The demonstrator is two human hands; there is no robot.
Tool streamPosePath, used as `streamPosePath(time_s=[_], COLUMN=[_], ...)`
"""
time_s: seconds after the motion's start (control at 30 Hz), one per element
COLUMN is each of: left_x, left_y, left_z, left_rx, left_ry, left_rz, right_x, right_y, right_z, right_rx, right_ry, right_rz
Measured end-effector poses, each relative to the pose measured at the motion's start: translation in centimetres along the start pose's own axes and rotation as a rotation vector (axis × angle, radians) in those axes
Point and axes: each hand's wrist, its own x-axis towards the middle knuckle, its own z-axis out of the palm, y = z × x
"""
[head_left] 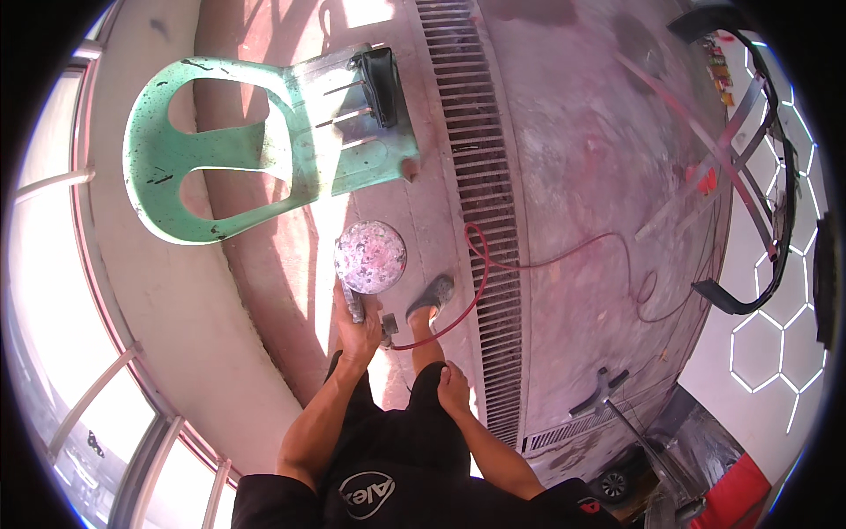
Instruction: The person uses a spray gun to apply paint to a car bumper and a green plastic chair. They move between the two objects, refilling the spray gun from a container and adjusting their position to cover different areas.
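Note:
My left hand (357, 331) is closed around the grip of a spray gun (354, 304). The gun's round cup (370, 257) is thickly spattered with pink and white paint, and its lid faces up. A red air hose (486, 264) runs to a fitting below the grip. Beside my right thigh hangs my right hand (453, 388); its fingers are too small and turned away to read. Beyond the gun, a paint-stained green plastic chair (145, 159) bears a glossy black part (381, 86) with thin prongs.
A slotted floor grate (480, 176) runs lengthwise to my right, and the hose crosses it. Farther right, a curved black trim piece (775, 282) is near a red crossed stand (740, 159). A black stand (608, 397) is at lower right. Windows (53, 256) line the left.

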Motion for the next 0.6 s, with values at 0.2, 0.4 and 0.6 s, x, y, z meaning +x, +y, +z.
streamPosePath(time_s=[0.2,0.4,0.6], left_x=[4.8,16.9,26.0], left_y=[2.6,2.7,1.6], left_z=[1.7,5.3,7.7], left_rx=[0.411,0.317,0.314], left_ry=[0.180,0.157,0.246], left_rz=[0.257,0.364,0.405], right_x=[-3.0,-3.1,-2.5], right_y=[-1.5,-2.7,-2.5], right_z=[0.0,0.7,1.4], right_rx=[-0.034,-0.042,-0.098], right_ry=[0.006,-0.040,-0.021], right_rz=[0.061,0.179,0.191])
